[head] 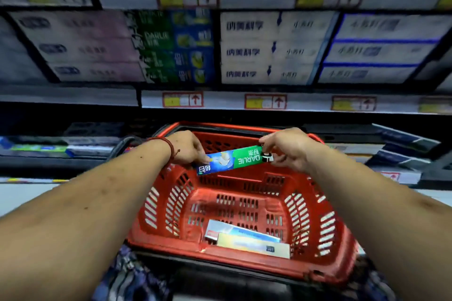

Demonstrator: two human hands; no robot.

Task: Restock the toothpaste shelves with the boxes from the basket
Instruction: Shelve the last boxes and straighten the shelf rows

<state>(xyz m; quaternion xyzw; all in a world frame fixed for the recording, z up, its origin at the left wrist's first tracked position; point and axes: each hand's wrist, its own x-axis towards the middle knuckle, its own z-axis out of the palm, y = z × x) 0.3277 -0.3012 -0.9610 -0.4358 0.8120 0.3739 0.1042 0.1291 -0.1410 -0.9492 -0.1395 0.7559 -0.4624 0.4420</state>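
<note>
We hold the toothpaste box (234, 160) above the basket (186, 252). Our left hand (188, 148) pinches its nine o'clock end and our right hand (286, 149) its three o'clock end. It looks like light, stiff cardboard that could crush, so gripping it by the ends seems safest.

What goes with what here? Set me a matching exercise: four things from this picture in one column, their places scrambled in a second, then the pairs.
Things
1. Darlie box
2. pale boxes
3. red cord bracelet
4. white lettered boxes

Places
A. stacked on the shelf
B. around the wrist of the left hand
C. pinched between left hand and right hand, above the red basket
D. lying at the basket's bottom

Pairs: 1-C, 2-D, 3-B, 4-A
</note>
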